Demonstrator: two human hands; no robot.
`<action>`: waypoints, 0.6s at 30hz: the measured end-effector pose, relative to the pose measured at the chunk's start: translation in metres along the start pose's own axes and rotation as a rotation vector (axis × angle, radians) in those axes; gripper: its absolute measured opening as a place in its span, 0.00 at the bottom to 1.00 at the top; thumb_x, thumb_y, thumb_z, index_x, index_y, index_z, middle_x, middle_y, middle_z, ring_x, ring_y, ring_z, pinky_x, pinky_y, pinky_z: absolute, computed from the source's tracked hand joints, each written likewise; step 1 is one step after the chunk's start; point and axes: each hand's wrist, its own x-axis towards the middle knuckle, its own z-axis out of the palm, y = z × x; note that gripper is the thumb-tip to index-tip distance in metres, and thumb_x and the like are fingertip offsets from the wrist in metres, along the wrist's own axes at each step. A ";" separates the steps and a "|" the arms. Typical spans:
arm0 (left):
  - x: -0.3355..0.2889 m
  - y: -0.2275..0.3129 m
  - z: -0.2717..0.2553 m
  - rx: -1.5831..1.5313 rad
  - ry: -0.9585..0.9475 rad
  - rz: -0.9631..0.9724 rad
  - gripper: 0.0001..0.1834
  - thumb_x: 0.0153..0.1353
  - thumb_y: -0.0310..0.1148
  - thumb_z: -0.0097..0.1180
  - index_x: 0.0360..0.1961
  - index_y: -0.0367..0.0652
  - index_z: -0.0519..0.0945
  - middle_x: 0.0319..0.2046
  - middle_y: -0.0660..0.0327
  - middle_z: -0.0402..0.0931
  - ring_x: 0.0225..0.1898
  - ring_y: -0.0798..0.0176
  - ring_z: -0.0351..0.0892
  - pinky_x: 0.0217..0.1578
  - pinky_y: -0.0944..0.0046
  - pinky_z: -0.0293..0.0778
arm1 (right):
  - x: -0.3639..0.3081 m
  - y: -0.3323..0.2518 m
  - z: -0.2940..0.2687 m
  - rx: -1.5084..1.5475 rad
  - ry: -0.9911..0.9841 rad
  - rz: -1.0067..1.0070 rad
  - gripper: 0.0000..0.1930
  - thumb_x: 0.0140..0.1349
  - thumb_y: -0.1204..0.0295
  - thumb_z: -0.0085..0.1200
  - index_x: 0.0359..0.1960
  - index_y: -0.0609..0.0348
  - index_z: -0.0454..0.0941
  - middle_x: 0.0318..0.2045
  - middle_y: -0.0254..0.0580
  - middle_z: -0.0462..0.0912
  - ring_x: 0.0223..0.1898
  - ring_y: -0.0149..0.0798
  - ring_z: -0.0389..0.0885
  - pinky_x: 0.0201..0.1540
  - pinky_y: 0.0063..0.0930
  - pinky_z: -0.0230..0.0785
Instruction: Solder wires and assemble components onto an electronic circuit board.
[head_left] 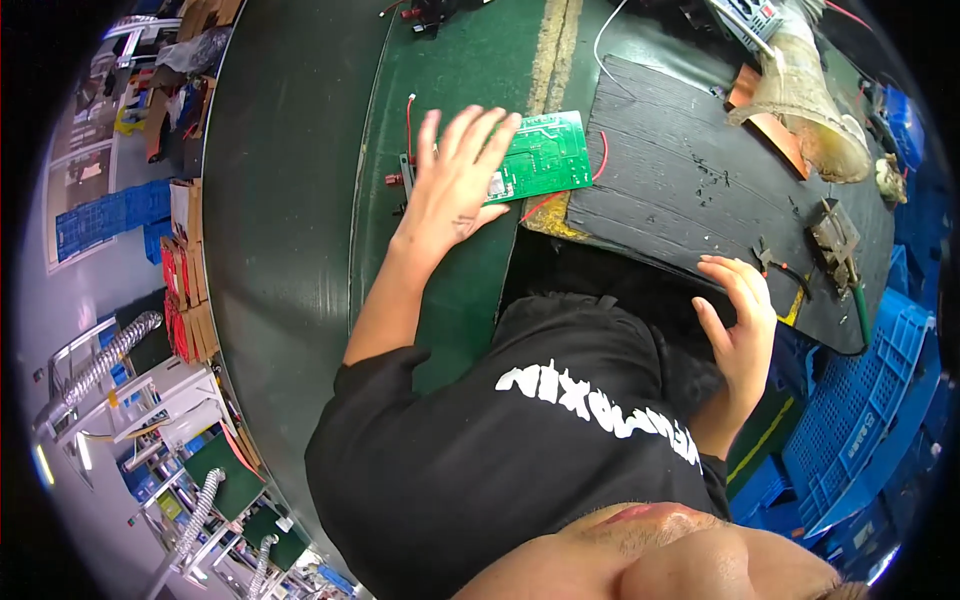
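Observation:
A green circuit board (552, 152) lies at the left edge of the black work mat, with red wires at its ends. My left hand (452, 185) is spread over the board's left end, fingers stretched out and thumb apart. It covers that part of the board, and whether it presses on it I cannot tell. Beside that hand a red wire with a white plug (410, 110) sticks out. At the mat's near edge my right hand (742, 315) is raised with slightly bent fingers apart, nothing in it. Nearest to it is a small pair of cutters (770, 260) with dark handles.
The black mat (660, 150) covers part of the green bench (440, 75). At the far right stand a translucent funnel-shaped hood (815, 115), an orange-brown bar (785, 135) and a metal holder (835, 235) with a green-handled tool. Blue crates (855, 400) stand beyond the bench's right side.

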 end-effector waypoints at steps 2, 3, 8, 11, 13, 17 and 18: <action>0.010 -0.007 0.006 -0.029 -0.042 0.049 0.55 0.39 0.34 0.78 0.72 0.43 0.64 0.65 0.52 0.67 0.67 0.46 0.65 0.72 0.43 0.55 | -0.007 0.002 0.002 0.014 0.024 -0.019 0.18 0.55 0.73 0.64 0.48 0.62 0.82 0.50 0.47 0.85 0.57 0.51 0.80 0.66 0.44 0.65; 0.014 -0.010 0.004 -0.040 -0.063 0.059 0.53 0.40 0.32 0.77 0.70 0.42 0.66 0.63 0.51 0.69 0.65 0.46 0.68 0.69 0.47 0.61 | -0.011 0.002 0.002 0.022 0.025 -0.013 0.18 0.55 0.73 0.64 0.48 0.62 0.82 0.50 0.47 0.85 0.57 0.51 0.80 0.66 0.44 0.65; 0.042 -0.060 -0.022 -0.419 -0.257 0.151 0.48 0.43 0.41 0.76 0.68 0.38 0.70 0.56 0.43 0.79 0.57 0.44 0.79 0.59 0.54 0.74 | -0.027 0.007 -0.002 0.050 0.046 0.013 0.17 0.57 0.75 0.62 0.49 0.63 0.82 0.50 0.49 0.85 0.58 0.51 0.80 0.68 0.46 0.63; 0.063 -0.082 -0.031 -0.716 -0.547 0.043 0.46 0.48 0.44 0.76 0.68 0.39 0.72 0.59 0.41 0.78 0.61 0.49 0.78 0.61 0.56 0.73 | -0.032 0.011 0.001 0.031 0.031 0.012 0.16 0.57 0.76 0.61 0.49 0.63 0.82 0.50 0.49 0.85 0.58 0.51 0.80 0.68 0.45 0.64; 0.071 -0.081 -0.032 -0.772 -0.618 0.036 0.46 0.51 0.46 0.74 0.69 0.38 0.71 0.59 0.39 0.77 0.61 0.46 0.77 0.63 0.55 0.71 | -0.036 0.011 0.002 0.017 0.019 0.010 0.16 0.58 0.76 0.61 0.49 0.63 0.82 0.50 0.49 0.85 0.58 0.51 0.80 0.68 0.45 0.64; 0.077 -0.076 -0.018 -0.955 -0.708 -0.023 0.44 0.53 0.45 0.73 0.69 0.38 0.71 0.58 0.42 0.79 0.58 0.51 0.79 0.62 0.58 0.72 | -0.042 0.014 0.005 0.000 0.003 0.024 0.16 0.58 0.76 0.61 0.49 0.63 0.81 0.50 0.49 0.85 0.58 0.50 0.81 0.67 0.43 0.64; 0.078 -0.077 -0.012 -0.984 -0.725 -0.015 0.44 0.53 0.45 0.73 0.69 0.37 0.71 0.57 0.43 0.79 0.57 0.52 0.80 0.61 0.58 0.71 | -0.043 0.015 0.006 0.009 0.012 0.027 0.16 0.58 0.76 0.62 0.49 0.63 0.81 0.50 0.49 0.85 0.57 0.50 0.81 0.67 0.42 0.65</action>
